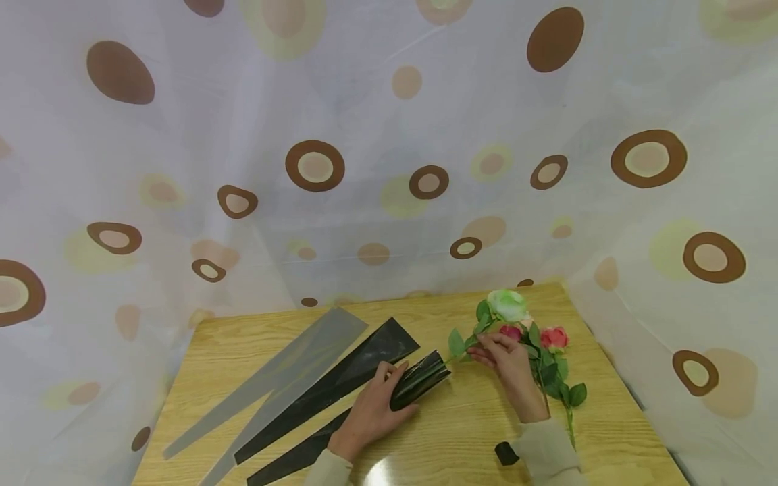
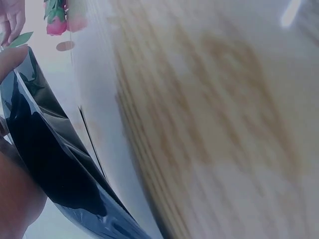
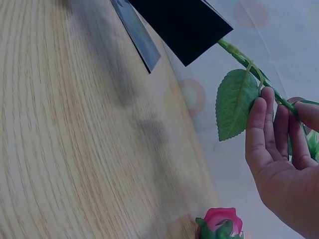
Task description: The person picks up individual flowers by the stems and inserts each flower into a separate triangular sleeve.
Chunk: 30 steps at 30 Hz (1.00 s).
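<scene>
At the lower left of the frame, grey sleeves [image 1: 340,327] lay flat on the wooden counter [image 1: 462,432], beside a flat black sleeve [image 1: 328,385]. At lower centre, the left hand [image 1: 375,412] curled its fingers round a held black sleeve [image 1: 421,380] — a green stem [image 3: 243,59] at its mouth. Further right, the right hand [image 1: 510,364] pinched that stem between its fingers, below a greenish-white flower [image 1: 508,305]; a pink rose [image 1: 554,338] lay rightmost.

The head view faces forward and down over the table [image 1: 474,422]; close wrist views share the wrapper [image 1: 421,383], left's at nine o'clock, right's at twelve.
</scene>
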Each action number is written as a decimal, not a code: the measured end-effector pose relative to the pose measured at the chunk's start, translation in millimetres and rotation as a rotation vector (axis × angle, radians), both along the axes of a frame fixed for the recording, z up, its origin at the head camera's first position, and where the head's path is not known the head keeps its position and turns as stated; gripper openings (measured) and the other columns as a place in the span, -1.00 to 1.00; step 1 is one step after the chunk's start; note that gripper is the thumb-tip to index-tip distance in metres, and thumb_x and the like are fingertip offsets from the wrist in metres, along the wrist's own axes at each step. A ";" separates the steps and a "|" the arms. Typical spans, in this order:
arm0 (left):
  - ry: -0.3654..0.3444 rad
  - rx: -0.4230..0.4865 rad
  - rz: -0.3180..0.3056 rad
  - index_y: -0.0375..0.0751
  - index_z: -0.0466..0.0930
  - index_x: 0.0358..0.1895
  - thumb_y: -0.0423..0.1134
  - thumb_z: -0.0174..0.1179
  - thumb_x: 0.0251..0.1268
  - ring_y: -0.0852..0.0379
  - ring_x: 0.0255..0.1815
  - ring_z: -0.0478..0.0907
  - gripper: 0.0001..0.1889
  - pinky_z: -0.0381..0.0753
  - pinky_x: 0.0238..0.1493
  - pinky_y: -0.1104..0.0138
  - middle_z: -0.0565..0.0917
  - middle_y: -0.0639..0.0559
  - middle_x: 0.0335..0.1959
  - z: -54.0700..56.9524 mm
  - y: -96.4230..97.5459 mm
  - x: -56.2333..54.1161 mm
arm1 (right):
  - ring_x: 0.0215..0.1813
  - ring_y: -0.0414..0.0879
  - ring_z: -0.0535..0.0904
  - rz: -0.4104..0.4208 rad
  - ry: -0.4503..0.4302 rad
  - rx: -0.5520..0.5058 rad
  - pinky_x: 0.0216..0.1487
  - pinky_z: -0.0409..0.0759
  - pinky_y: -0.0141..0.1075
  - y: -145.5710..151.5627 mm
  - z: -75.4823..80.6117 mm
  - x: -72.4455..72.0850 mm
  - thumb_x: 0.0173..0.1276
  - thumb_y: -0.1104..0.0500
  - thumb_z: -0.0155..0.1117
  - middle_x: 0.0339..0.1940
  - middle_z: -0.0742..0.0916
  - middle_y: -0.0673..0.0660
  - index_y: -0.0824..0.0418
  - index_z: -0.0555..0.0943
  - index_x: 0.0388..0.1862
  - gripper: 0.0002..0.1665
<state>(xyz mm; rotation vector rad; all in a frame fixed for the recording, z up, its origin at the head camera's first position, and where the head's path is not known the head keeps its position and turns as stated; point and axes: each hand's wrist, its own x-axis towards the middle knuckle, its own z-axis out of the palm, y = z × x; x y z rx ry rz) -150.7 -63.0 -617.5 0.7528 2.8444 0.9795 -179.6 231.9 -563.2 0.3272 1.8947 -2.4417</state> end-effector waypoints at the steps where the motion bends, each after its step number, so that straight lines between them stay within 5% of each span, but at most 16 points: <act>1: 0.001 0.001 0.002 -0.08 0.29 0.64 0.19 0.33 0.44 0.25 -0.16 0.38 -0.17 0.42 -0.21 0.39 0.33 0.10 0.16 0.2 0.2 -0.4 | -0.20 -0.17 0.85 0.001 0.001 -0.002 0.05 0.79 -0.23 -0.6 -0.4 0.2 0.61 0.18 0.28 -0.26 0.82 -0.05 0.31 0.67 -0.05 -0.82; 11: 0.016 -0.029 0.009 -0.06 0.28 0.65 0.20 0.33 0.44 0.27 -0.21 0.36 -0.16 0.40 -0.24 0.39 0.35 0.08 0.18 -0.1 2.6 -1.3 | -0.23 -0.18 0.85 0.009 0.030 -0.033 -0.02 0.80 -0.27 -5.1 -5.2 0.0 0.59 0.26 0.27 -0.26 0.85 -0.05 0.27 0.67 -0.06 -0.91; 19: 0.022 -0.029 0.010 -0.08 0.29 0.64 0.20 0.33 0.44 0.25 -0.20 0.37 -0.16 0.41 -0.21 0.38 0.34 0.09 0.18 1.3 4.0 -0.5 | -0.21 -0.21 0.84 0.024 -0.029 0.013 -0.01 0.79 -0.30 -8.6 -3.3 1.3 0.59 0.20 0.30 -0.23 0.85 -0.07 0.37 0.59 0.17 -0.68; 30: 0.058 -0.021 0.006 -0.10 0.28 0.65 0.21 0.31 0.46 0.27 -0.23 0.35 -0.16 0.40 -0.21 0.39 0.34 0.09 0.18 -3.8 6.2 -2.5 | -0.28 -0.26 0.79 0.011 -0.056 0.056 -0.19 0.74 -0.41 -12.8 -2.1 3.8 0.58 0.19 0.31 -0.28 0.83 -0.12 0.34 0.55 0.18 -0.67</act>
